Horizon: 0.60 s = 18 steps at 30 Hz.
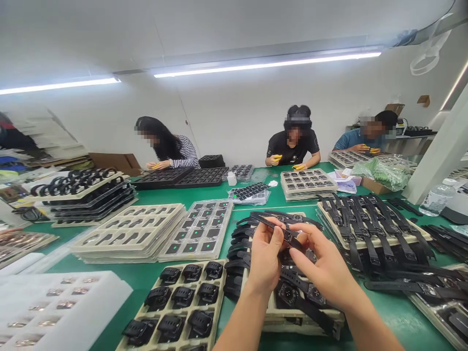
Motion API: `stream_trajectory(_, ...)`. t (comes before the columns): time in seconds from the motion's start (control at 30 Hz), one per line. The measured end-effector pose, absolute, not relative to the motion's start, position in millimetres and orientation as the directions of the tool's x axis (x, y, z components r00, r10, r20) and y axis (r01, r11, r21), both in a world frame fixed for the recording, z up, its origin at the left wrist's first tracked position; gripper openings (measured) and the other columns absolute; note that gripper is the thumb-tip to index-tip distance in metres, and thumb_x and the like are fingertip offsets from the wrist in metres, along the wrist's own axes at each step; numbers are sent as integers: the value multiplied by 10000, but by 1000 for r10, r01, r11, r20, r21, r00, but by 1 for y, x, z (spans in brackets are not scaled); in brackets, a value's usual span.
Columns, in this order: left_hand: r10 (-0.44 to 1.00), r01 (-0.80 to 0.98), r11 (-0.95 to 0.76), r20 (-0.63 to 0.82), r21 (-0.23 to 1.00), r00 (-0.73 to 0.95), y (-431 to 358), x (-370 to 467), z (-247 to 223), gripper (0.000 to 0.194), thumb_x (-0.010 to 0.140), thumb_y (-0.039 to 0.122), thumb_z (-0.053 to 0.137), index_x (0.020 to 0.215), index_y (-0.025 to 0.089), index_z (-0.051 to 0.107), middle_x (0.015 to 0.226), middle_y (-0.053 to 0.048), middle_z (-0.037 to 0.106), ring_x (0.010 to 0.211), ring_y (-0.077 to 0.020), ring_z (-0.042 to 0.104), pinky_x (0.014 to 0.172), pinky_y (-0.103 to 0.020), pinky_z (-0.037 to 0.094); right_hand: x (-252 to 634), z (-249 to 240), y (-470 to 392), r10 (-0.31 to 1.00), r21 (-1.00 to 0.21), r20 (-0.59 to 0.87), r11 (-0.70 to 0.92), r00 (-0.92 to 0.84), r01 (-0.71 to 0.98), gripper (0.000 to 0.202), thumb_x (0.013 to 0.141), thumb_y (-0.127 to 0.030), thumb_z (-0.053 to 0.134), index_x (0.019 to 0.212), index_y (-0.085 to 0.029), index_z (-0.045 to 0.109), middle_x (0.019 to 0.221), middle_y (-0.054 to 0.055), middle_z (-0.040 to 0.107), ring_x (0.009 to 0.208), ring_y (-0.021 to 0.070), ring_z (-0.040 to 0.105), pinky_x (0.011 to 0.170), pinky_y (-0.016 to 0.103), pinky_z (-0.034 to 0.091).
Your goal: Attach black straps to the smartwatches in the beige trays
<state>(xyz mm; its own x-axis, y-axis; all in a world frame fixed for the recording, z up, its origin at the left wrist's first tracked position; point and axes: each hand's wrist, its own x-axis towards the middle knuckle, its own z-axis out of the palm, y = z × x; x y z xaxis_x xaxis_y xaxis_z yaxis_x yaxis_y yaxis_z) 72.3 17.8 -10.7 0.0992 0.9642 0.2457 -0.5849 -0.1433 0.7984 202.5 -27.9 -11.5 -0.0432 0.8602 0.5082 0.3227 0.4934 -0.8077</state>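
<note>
At the far left of the green bench [175,197], a white foam tray [54,304] holds small metallic parts in rows. Behind it, a stack of trays with black rings [82,187] stands near the bench edge. Next to the right, stacks of beige trays [135,231] and clear trays [199,229] with dark square modules lie side by side. In the near foreground, a beige compartment tray [179,302] contains black watch bodies, one per compartment.

At centre, the left hand [265,258] and the right hand [321,265] are raised above a pile of black straps [252,234] and a tray of assembled watches [303,302]. Both hands grip a single black strap [281,230]: the left hand pinches it between thumb and fingers, and the right hand pinches its right end with thumb and forefinger. The strap lies roughly level, between the two hands, clear of the pile below.

To the right, a tray of long black straps [373,219] lies beside the hands. A clear water bottle [437,196] stands at the far right of the bench.

Across the bench, three people work: a person in a striped top [181,151], a person in a black shirt [292,144] and a person in a blue shirt [360,139].
</note>
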Motion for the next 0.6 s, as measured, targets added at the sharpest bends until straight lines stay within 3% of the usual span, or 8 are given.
stream_trajectory(0.2,963,-566,-73,205,821,173,16,79,-14,439,765,524,844,907,203,580,780,53,534,640,-73,484,581,-169,419,214,-6,-29,882,-773,450,462,-138,434,310,969,-252,559,1272,-290,618,1021,21,677,867,198,625,766,303,544)
stream_trajectory(0.33,933,-511,-104,262,853,248,10,86,-16,387,823,520,796,999,215,635,867,16,635,829,-127,608,775,-220,507,212,-8,-26,810,-724,574,569,-115,390,334,1023,-339,543,1349,-282,588,1306,74,653,1152,247,624,995,372,517)
stream_trajectory(0.47,946,-521,-107,247,847,208,8,86,-16,433,820,571,774,1028,207,666,949,-18,683,916,-163,641,861,-261,527,205,-10,-23,787,-712,608,600,-107,365,332,1054,-336,507,1375,-278,568,1351,73,662,1173,240,650,1030,380,516)
stream_trajectory(0.6,954,-435,-129,231,891,190,15,76,-19,509,813,634,745,1092,216,661,1046,-38,688,1057,-214,653,949,-313,529,204,-6,-23,768,-685,612,633,-186,360,389,1068,-270,450,1453,-273,508,1451,69,603,1316,230,577,1129,396,455)
